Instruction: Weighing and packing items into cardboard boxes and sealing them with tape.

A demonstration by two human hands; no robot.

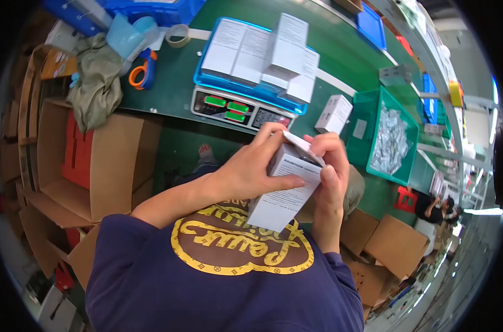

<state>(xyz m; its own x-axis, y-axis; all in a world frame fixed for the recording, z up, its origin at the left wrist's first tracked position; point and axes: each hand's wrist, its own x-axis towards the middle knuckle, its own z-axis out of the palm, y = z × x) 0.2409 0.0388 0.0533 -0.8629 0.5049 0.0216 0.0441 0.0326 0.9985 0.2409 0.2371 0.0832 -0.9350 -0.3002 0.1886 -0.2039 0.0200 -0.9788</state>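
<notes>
Close to my chest, both hands hold a white carton (pixel 284 188) with dark print, tilted, its top flap (pixel 302 147) partly raised. My left hand (pixel 257 166) wraps its left side, the thumb lying across the printed face. At the flap and right edge, the fingers of my right hand (pixel 332 166) are bent and pressed against the carton. What lies inside the carton is mostly hidden. Beyond my hands stands a scale (pixel 240 110) with green-lit displays. Its blue tray (pixel 207 79) bears several similar white cartons (pixel 251 52), one stacked on top.
A single white carton (pixel 334 113) stands right of the scale, beside a green bin (pixel 358 130) of small clear bags. An orange-and-blue tape dispenser (pixel 143 72), a tape roll (pixel 178 36) and a crumpled cloth (pixel 96 77) lie left. Open cardboard boxes (pixel 116 166) flank me; another person (pixel 431 209) sits far right.
</notes>
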